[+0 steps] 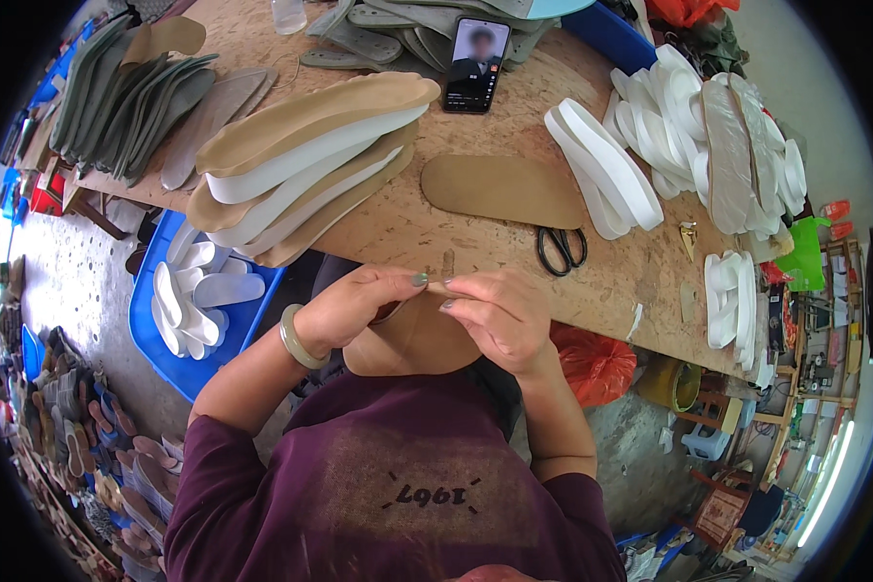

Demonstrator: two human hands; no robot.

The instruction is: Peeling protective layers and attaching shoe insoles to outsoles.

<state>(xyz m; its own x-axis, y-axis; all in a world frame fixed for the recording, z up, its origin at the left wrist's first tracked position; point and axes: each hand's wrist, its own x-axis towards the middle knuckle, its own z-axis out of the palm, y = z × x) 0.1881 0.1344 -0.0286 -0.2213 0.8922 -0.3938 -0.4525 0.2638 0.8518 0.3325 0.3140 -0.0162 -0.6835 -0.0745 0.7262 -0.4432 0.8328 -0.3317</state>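
A tan, sole-shaped sheet (407,339) hangs over my lap at the table's front edge. My left hand (359,303) pinches its upper edge between thumb and fingers. Close beside it, my right hand (502,312) grips the same edge with thumb and forefinger, fingertips nearly touching the left thumb. Whatever small detail lies between the fingertips is hidden. Beyond my hands a flat tan insole (500,189) lies on the table. Black-handled scissors (561,252) rest by its right end. To the left stands a stack of thick white soles with tan tops (310,145).
White soles (603,165) and wrapped pairs crowd the table's right side. Grey soles (131,107) pile up at the far left. A phone (476,66) leans at the back. Below the table are a blue bin (150,325) of white soles and a red bag (597,367).
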